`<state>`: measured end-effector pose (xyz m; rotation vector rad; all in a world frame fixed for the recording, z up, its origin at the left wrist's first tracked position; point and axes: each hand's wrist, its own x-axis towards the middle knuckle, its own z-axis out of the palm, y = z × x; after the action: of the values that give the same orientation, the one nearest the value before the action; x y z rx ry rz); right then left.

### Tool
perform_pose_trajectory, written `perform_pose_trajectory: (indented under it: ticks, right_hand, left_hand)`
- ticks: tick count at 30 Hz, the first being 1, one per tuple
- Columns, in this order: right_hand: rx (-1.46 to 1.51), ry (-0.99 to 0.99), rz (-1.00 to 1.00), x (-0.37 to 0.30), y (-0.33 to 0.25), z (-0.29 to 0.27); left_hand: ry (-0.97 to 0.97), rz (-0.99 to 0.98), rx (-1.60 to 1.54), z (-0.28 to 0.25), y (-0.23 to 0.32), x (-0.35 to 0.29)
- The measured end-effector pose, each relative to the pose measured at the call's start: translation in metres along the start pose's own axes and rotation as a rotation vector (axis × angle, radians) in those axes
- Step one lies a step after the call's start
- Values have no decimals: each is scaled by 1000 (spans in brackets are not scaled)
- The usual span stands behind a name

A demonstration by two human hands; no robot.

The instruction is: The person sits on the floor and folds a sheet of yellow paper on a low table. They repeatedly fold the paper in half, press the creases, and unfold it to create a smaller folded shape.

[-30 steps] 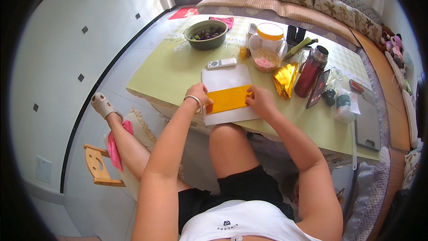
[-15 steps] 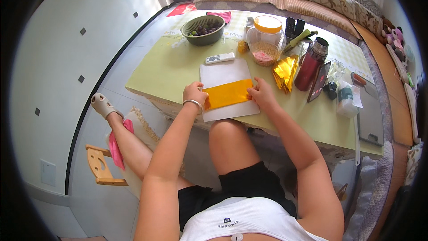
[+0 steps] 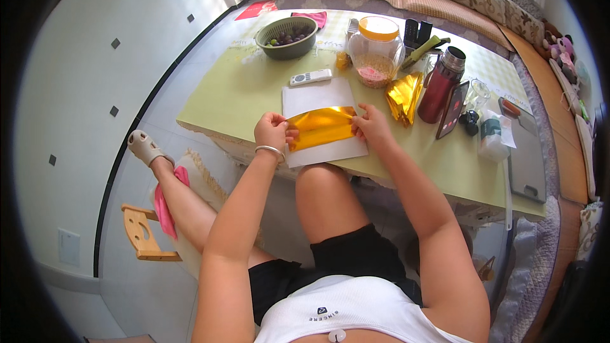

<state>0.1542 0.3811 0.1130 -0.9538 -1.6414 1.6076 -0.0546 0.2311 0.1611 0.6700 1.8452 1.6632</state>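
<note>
A strip of shiny gold foil paper (image 3: 321, 128) stretches between my two hands, over a white sheet of paper (image 3: 325, 155) on the table. My left hand (image 3: 273, 132) pinches the strip's left end, fingers closed. At its right end my right hand (image 3: 370, 126) grips the edge between thumb and fingers. The strip bows slightly, its top edge looking raised off the white sheet. Beyond the sheet's far edge lies a white remote control (image 3: 311, 77). Right of the sheet rests a folded gold foil piece (image 3: 404, 98).
Behind stand a basket of grapes (image 3: 285, 52), a clear jar with an orange lid (image 3: 375, 57) and a red thermos (image 3: 441, 86). A phone (image 3: 452, 111) leans by the thermos. Farther right are a tissue pack (image 3: 494, 141) and a grey cutting board (image 3: 526, 171).
The gold foil strip has gone from lying nearly flat to bowing, and its surface catches more light. Both hands still hold its ends, with the left fingers shifted slightly.
</note>
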Motion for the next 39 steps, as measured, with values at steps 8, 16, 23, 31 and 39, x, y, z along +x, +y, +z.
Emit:
perform_pose_trajectory:
  ticks: [8,16,23,31,39]
  right_hand:
    - [131,-50,81,1,-5,-2]
    - [145,-51,67,-4,-7,-2]
    - [204,-1,3,-5,-9,1]
    - [183,24,63,-5,-13,-2]
    - [54,-20,73,-12,-18,-4]
  left_hand:
    - [-68,-65,-162,-13,-22,-8]
    - [-58,-108,-226,-18,-25,-17]
    - [-50,-57,-197,-17,-31,-7]
    - [-15,-37,-229,-13,-41,-2]
    - [14,65,9,-14,-43,-5]
